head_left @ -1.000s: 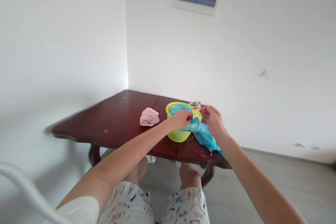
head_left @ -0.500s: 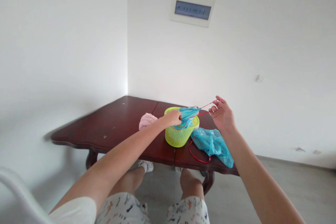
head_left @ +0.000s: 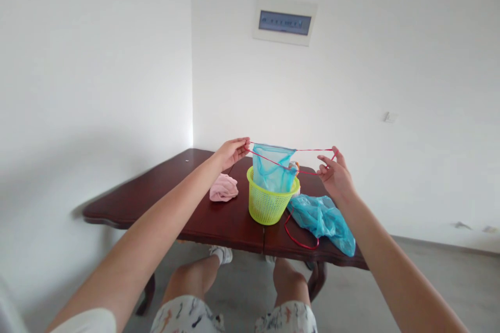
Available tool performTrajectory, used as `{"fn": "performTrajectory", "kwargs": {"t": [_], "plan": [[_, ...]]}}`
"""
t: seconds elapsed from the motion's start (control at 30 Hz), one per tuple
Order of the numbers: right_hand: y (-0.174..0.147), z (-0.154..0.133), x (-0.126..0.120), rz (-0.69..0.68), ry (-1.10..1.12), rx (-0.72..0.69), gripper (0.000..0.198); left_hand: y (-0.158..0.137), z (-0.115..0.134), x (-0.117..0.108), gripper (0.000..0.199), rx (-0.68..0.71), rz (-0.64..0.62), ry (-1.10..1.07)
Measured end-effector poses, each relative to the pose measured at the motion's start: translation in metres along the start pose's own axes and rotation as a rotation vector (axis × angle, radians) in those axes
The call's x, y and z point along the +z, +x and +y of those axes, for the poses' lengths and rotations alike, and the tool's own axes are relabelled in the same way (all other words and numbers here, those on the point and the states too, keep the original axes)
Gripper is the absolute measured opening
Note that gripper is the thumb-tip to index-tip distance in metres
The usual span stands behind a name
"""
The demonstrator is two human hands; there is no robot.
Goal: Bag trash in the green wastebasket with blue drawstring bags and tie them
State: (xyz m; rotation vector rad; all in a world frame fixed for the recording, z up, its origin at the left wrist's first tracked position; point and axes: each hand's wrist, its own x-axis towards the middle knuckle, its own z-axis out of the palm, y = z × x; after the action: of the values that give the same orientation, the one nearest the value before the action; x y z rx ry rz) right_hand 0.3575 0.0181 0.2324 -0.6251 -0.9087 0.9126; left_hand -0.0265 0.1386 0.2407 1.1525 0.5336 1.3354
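Note:
A blue translucent drawstring bag [head_left: 273, 166] hangs with its lower part inside a yellow-green perforated plastic basket [head_left: 269, 207]. Its red drawstring is pulled taut to both sides above the basket. My left hand [head_left: 233, 152] pinches the string at the left of the bag's mouth. At the right, my right hand [head_left: 334, 171] has the string looped over its fingers, some of them bent round it. A second blue drawstring bag [head_left: 324, 221] lies crumpled on the table to the right of the basket, its red string trailing in front.
The dark red-brown wooden table [head_left: 156, 195] stands in a corner against white walls. A folded pink cloth [head_left: 224, 188] lies left of the basket. Something whitish with orange [head_left: 295, 166] is partly hidden behind it. A panel box [head_left: 285, 22] hangs on the wall.
My left hand has moved from the basket up and left, onto the drawstring. The bag's mouth has been drawn wide and raised above the rim. My right hand has shifted slightly right.

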Motion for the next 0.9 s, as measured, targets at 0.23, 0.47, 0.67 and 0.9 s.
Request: {"fn": "performTrajectory", "kwargs": {"t": [0.23,0.47,0.67,0.9], "plan": [[-0.002,0.004,0.006,-0.004,0.135,-0.09,0.107,-0.014,0.003,0.017,0.051,0.011,-0.012,-0.211],[-0.003,0.018,0.008,0.033,0.164,-0.12,0.123,-0.035,-0.002,0.039,0.03,0.007,-0.223,-0.35],[-0.002,0.029,0.014,0.076,0.156,-0.159,0.115,-0.038,-0.002,0.056,0.054,-0.059,-0.219,-0.453],[-0.009,0.041,0.017,0.063,0.105,-0.116,0.085,-0.031,-0.02,0.049,0.104,-0.22,-0.309,-0.301]]}}
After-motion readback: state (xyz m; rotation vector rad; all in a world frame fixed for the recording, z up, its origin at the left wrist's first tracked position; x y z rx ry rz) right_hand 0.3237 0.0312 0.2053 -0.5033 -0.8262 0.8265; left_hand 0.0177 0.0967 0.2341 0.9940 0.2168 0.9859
